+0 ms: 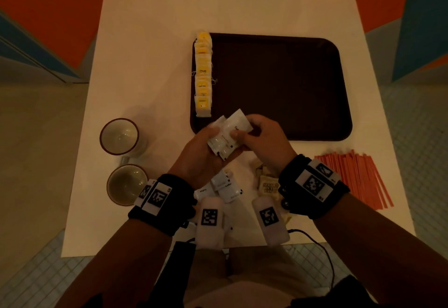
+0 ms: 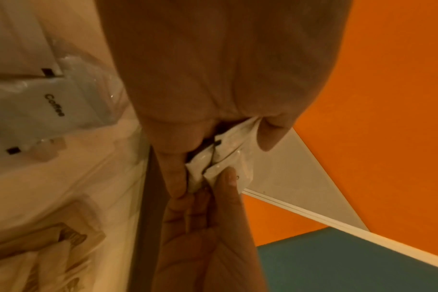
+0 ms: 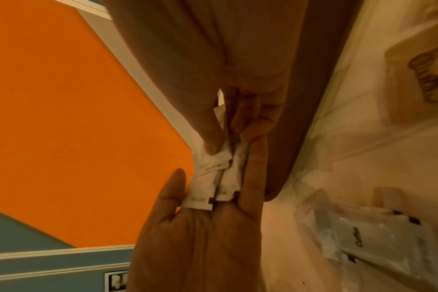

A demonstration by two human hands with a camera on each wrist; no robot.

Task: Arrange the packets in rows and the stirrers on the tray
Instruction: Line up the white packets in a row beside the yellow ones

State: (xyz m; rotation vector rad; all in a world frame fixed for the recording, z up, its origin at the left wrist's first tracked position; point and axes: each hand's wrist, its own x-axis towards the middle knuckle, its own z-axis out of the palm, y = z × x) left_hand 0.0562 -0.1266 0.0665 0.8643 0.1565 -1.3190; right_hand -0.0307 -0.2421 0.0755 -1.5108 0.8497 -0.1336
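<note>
Here the left hand [image 1: 206,152] cradles a fan of white coffee packets [image 1: 226,135] above the near edge of the tray [image 1: 278,84], fingers curled under them, while the right hand [image 1: 264,138] pinches the top one; the stirrers [image 1: 358,176] lie on the table [image 1: 150,40].

Tray [image 1: 278,84] bare right of tea-bag row [image 1: 203,74]; mugs [image 1: 120,136] block left, stirrers [image 1: 356,176] right.

Two empty red-rimmed mugs [image 1: 119,136] [image 1: 126,184] stood close together on the white bench [image 1: 150,40], left side. Orange and blue wall panels [image 1: 43,11] behind; tiled floor [image 1: 29,271] below.
</note>
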